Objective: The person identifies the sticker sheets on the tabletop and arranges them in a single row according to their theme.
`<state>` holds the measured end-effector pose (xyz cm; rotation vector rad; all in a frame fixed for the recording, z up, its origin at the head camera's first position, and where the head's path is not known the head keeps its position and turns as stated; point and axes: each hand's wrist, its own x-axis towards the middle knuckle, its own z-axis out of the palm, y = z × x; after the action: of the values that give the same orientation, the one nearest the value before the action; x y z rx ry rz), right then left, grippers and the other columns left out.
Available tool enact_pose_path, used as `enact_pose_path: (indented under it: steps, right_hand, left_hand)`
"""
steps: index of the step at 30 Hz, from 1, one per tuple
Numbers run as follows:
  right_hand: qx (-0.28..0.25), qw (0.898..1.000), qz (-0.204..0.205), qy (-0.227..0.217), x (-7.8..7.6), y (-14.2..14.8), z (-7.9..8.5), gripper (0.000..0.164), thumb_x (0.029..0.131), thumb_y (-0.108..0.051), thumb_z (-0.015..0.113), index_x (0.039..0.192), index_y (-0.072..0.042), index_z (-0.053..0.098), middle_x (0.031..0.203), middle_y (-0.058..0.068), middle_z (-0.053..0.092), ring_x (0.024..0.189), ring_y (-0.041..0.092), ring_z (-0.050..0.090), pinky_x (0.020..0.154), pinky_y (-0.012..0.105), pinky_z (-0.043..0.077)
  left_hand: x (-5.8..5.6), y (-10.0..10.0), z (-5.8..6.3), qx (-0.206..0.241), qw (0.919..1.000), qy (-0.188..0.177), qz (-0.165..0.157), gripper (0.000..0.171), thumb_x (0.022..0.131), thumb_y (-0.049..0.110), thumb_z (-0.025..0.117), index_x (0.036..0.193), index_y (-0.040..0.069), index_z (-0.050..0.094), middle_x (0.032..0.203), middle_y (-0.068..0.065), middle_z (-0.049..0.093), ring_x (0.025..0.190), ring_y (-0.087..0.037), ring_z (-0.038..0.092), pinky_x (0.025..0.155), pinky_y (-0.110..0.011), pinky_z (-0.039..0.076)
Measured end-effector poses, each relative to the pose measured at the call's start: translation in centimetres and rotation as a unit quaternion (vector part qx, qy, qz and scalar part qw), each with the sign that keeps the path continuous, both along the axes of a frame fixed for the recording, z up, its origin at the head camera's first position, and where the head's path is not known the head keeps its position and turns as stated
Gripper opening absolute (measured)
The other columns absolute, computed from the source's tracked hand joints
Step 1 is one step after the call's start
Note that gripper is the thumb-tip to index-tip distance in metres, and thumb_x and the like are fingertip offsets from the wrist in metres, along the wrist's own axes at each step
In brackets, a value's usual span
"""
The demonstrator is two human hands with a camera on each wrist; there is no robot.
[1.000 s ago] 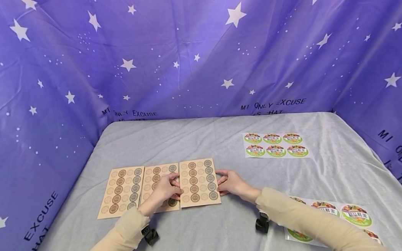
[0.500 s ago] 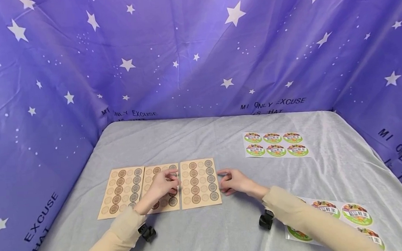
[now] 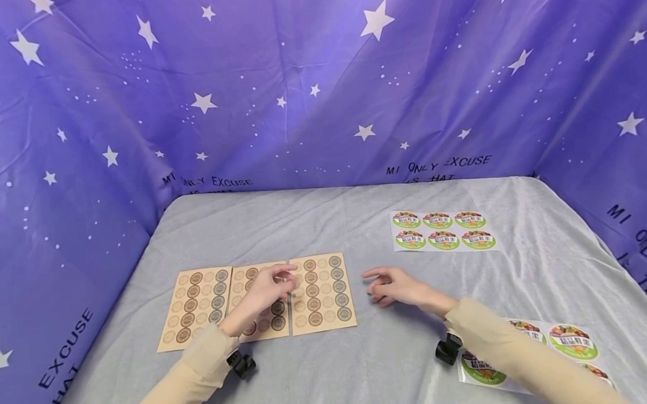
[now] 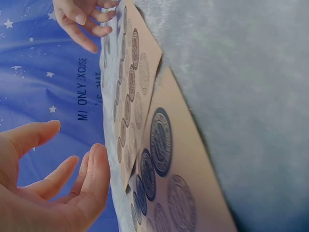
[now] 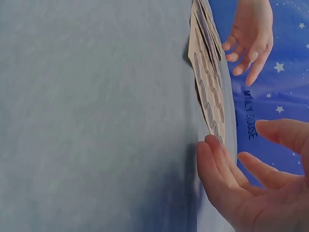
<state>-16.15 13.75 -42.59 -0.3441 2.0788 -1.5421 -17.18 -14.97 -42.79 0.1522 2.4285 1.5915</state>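
Three tan sticker sheets with rows of round brown and grey labels lie side by side: a left sheet [image 3: 194,305], a middle sheet [image 3: 244,275] and a right sheet [image 3: 322,293]. My left hand [image 3: 262,292] hovers over the middle sheet, fingertips near the right sheet's left edge, fingers loosely bent and holding nothing; it hides part of the middle sheet. My right hand [image 3: 398,287] is apart from the right sheet, to its right, above the cloth, with relaxed fingers. In the right wrist view, a gap shows between thumb and fingers [image 5: 212,169].
A white sheet of fruit-picture stickers [image 3: 442,230] lies at the back right of the grey cloth-covered table [image 3: 362,372]. Another such sheet [image 3: 572,341] is at the front right, partly under my right sleeve. Purple star-patterned curtains [image 3: 319,128] surround the table.
Both hands have let go of the right tan sheet's edges. My right hand has drawn away to the right; the left has lifted slightly. The sheet stays nearly in place.
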Motion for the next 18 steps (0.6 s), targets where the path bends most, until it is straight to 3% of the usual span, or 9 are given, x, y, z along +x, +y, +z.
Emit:
enact_pose_path:
  steps: [6,18]
  right_hand:
    - [0.006,0.999,0.009,0.035,0.0,1.6,0.4,0.044,0.085,-0.003,0.051,0.123,0.016,0.037,0.098,0.029,0.056,0.084,0.035,0.059,0.072,0.04,0.053]
    - [0.034,0.995,-0.02,0.089,-0.1,5.2,1.0,0.043,0.086,-0.004,0.052,0.121,0.017,0.038,0.097,0.031,0.055,0.081,0.038,0.058,0.068,0.04,0.054]
  left_hand:
    - [-0.6,1.1,0.3,0.003,1.0,0.001,-0.003,0.039,0.078,0.001,0.057,0.115,-0.006,0.053,0.09,-0.013,0.059,0.072,-0.024,0.059,0.062,-0.033,0.054]
    - [-1.9,3.8,1.0,0.017,0.9995,-0.007,-0.026,0.037,0.081,0.006,0.058,0.117,-0.003,0.054,0.093,-0.013,0.059,0.076,-0.031,0.059,0.064,-0.035,0.054]
